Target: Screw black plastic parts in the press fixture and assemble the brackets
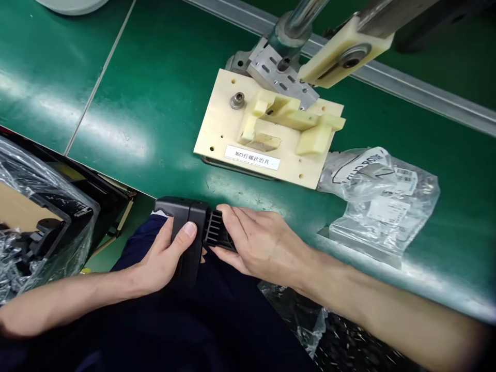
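A black plastic housing [190,212] is held over my lap at the near edge of the green bench. My left hand [165,253] grips it, thumb on its face and fingers mostly hidden behind. Against its right side sits a black ribbed part [214,230], partly inside or touching the housing; which of these I cannot tell. My right hand [259,240] is closed round the right end of that ribbed part. Beyond both hands stands a cream fixture plate [211,124] with raised yellowish blocks and a printed label.
A metal post [306,15] and a cream clamp arm [333,62] rise behind the fixture. Clear plastic bags [380,196] lie right of it. At left is a plastic-lined box [83,206] with black parts; more dark pieces [352,336] lie lower right.
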`<state>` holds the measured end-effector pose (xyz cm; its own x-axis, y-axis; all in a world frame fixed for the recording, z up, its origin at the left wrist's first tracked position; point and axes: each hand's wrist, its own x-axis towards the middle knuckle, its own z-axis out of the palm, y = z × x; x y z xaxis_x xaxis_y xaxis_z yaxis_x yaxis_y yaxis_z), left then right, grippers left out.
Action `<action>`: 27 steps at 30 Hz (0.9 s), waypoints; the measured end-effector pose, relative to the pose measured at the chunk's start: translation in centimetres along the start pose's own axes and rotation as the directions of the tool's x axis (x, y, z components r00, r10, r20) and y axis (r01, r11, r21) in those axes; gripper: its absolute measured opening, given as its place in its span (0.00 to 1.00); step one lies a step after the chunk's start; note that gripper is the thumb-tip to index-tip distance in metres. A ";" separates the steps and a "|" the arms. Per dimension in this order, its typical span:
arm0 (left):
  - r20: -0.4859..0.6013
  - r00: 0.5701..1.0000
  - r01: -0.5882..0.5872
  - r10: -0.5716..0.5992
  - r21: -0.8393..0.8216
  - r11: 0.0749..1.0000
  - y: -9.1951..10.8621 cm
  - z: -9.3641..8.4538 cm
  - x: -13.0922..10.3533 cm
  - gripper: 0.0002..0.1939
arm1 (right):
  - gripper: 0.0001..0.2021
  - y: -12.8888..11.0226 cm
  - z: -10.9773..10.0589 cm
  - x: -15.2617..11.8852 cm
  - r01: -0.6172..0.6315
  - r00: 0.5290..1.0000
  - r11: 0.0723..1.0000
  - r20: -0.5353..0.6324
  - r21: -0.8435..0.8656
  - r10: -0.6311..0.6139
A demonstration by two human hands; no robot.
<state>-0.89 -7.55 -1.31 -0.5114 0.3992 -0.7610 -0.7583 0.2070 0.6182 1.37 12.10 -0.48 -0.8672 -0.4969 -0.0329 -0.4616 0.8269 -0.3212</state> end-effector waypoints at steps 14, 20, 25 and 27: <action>-0.005 0.999 0.050 -0.050 0.045 0.998 0.4 0.1 0.6 0.31 | 0.18 0.1 -0.7 0.1 -0.215 0.958 0.933 0.248 0.290 0.144; -0.072 0.956 -0.266 0.285 0.205 0.942 0.0 -1.2 0.8 0.27 | 0.18 -1.0 -0.1 -0.3 -0.294 0.948 0.805 0.262 0.515 0.179; -0.021 0.998 0.062 -0.061 0.020 0.998 0.1 -0.7 1.0 0.30 | 0.20 -1.3 2.3 -0.2 0.013 1.000 0.996 -0.012 0.090 -0.012; -0.036 0.994 0.107 -0.107 -0.019 0.994 0.4 -0.5 1.1 0.32 | 0.17 -1.3 2.6 0.0 0.111 0.989 0.990 -0.088 -0.088 -0.118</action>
<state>-1.94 -7.45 -1.97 -0.4414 0.3418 -0.8297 -0.8161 0.2316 0.5295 2.48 10.36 -2.52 -0.8195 -0.5662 0.0888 -0.5694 0.7869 -0.2379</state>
